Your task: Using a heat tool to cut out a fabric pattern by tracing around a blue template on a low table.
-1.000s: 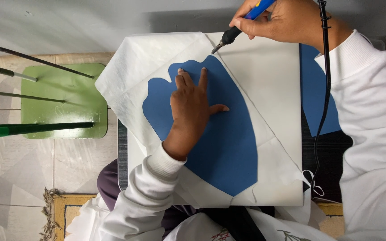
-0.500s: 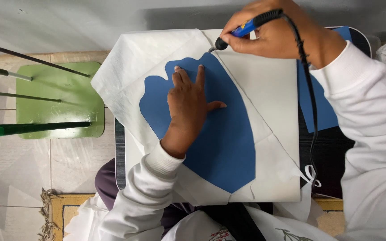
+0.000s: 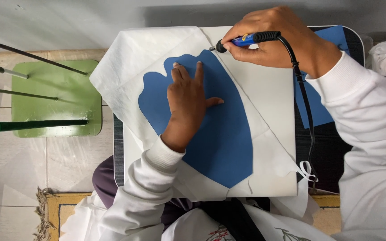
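Note:
A blue fabric shape (image 3: 222, 134) lies on white fabric (image 3: 130, 67) spread over a white board (image 3: 273, 98) on my lap. My left hand (image 3: 188, 100) presses flat on the blue shape, fingers spread and pointing away from me. My right hand (image 3: 278, 38) grips a blue and black corded hot-tip tool (image 3: 246, 40). Its tip touches the top edge of the blue shape, just beyond my left fingertips. The tool's black cord (image 3: 307, 111) runs down past my right sleeve.
A green stool (image 3: 56, 98) stands at the left with several thin rods (image 3: 32, 56) across it. A second blue piece (image 3: 318, 107) lies under my right wrist on a dark tray (image 3: 331, 151). Tiled floor and a fringed rug (image 3: 63, 209) are below.
My right hand has come down and left with the tool, so more of it shows. The tip stays at the blue shape's top edge. My left hand keeps pressing in place.

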